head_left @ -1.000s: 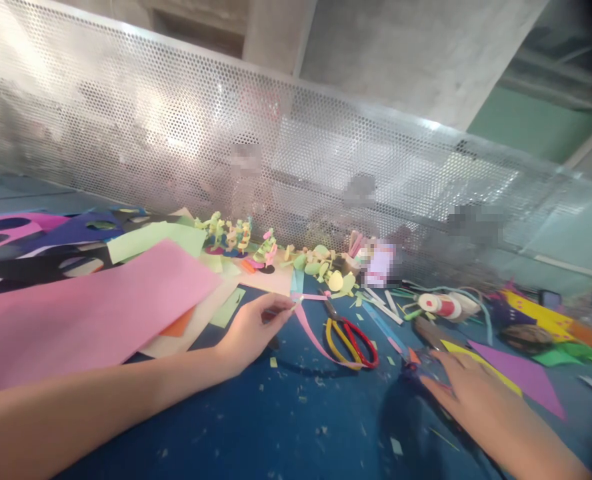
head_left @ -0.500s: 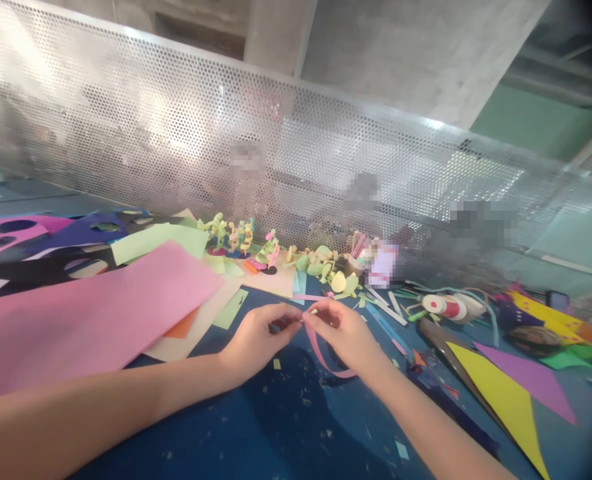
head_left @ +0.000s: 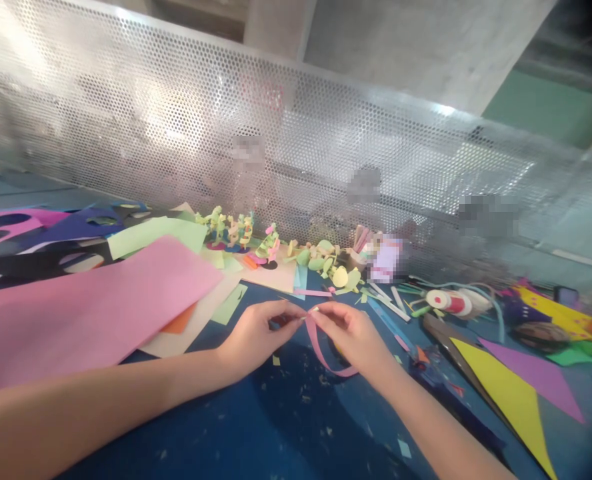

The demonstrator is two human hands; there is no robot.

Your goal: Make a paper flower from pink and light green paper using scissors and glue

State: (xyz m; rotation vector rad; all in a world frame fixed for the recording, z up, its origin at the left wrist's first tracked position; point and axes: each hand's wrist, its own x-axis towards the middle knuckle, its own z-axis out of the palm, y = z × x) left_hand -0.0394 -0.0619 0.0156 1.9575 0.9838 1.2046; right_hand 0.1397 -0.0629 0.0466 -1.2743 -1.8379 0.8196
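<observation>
Both hands meet over the blue table, fingertips almost touching. My left hand [head_left: 261, 337] pinches the end of a narrow pink strip [head_left: 321, 353] between thumb and forefinger. On the other side, my right hand [head_left: 353, 333] also closes its thumb and forefinger on that strip. The strip curves down below the fingers and loops toward the right palm. Something tiny and pale shows at the right fingertips, too small to name. Small paper scraps [head_left: 276, 361] lie under the hands.
Large pink sheet [head_left: 106, 307] and other coloured sheets lie at left. Small paper figures [head_left: 269, 247] stand at the back before a perforated metal screen [head_left: 296, 133]. Right: a white and red glue bottle [head_left: 451, 302], yellow piece [head_left: 511, 387], purple piece [head_left: 536, 373]. Blurred people show behind the screen.
The view has shifted slightly. The fingertips have moved a little against each other, with the pink strip still between them.
</observation>
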